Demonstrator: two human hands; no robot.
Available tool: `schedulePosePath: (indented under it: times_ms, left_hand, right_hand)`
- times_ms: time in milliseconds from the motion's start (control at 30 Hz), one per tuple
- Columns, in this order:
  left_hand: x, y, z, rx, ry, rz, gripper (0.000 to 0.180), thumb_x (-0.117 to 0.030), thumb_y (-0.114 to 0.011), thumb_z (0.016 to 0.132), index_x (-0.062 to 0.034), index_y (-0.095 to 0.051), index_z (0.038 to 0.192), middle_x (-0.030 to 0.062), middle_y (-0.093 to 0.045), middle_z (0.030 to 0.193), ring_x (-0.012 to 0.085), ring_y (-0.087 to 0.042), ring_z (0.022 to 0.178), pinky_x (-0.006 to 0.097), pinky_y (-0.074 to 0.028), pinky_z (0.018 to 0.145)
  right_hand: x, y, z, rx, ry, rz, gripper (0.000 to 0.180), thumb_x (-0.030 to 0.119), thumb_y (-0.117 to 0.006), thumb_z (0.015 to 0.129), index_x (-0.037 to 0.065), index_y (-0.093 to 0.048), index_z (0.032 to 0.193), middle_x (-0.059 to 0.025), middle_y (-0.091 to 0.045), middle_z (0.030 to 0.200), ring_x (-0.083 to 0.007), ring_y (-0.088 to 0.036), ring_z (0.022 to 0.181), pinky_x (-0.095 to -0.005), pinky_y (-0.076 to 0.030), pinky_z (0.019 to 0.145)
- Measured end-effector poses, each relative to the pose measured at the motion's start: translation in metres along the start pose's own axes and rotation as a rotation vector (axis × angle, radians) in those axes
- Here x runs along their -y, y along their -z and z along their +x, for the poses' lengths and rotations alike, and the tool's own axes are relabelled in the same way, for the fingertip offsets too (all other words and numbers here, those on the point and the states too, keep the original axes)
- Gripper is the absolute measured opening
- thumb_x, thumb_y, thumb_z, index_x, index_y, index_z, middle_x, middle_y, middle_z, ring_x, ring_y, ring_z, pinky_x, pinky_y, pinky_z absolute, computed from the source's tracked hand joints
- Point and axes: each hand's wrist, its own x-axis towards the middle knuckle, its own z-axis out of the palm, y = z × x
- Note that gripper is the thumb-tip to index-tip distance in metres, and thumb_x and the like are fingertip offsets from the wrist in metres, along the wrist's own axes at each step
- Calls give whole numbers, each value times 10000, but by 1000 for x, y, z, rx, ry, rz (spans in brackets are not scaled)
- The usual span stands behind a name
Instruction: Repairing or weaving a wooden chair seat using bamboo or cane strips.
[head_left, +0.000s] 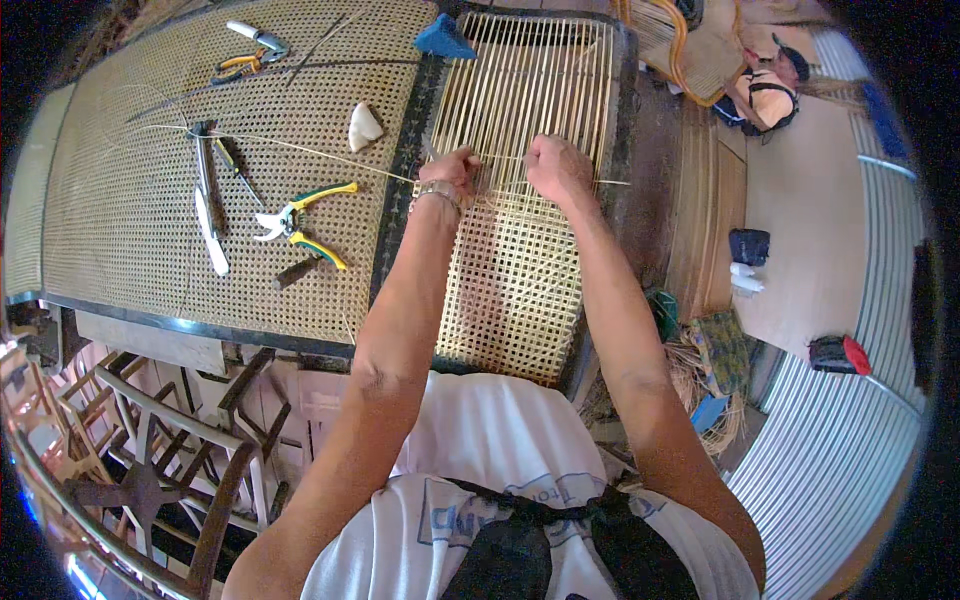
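A dark-framed caning panel (510,290) lies in front of me, its near part woven into an open mesh and its far part strung with lengthwise strands (520,85). Over it my left hand (452,172), with a metal watch on the wrist, is closed at the left side of the strands. My right hand (560,165) makes a fist near their right side. A thin cane strand (300,148) comes in from the left, crosses the panel at the hands and sticks out on the right. Both hands appear to grip it, though the fingers partly hide it.
A larger woven panel on the left bears pruning shears (290,222), pliers (240,68), a knife (210,235), a screwdriver (235,170) and a white piece (364,128). A blue block (444,38) rests on the far frame. Another person (770,95) works at far right; chair frames (150,460) stand lower left.
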Motion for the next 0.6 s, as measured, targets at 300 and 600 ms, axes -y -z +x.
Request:
schedulePosePath:
  times_ms: [300, 600]
  left_hand:
    - [-24, 64, -75, -512, -793, 994, 227, -193, -600, 839, -27, -688, 965, 230, -686, 872, 347, -679, 802, 435, -540, 767]
    - [-122, 172, -129, -792, -1025, 1203, 167, -200, -584, 867, -42, -636, 886, 165, -686, 806, 306, -654, 695, 409, -515, 647]
  right_hand:
    - [6, 9, -27, -31, 1, 81, 346, 361, -544, 956, 27, -587, 877, -197, -660, 776, -364, -660, 726, -481, -514, 651]
    - [16, -15, -39, -15, 187, -168, 408, 473, -569, 941, 90, -529, 805, 23, -445, 566, -131, -456, 524, -377, -463, 601]
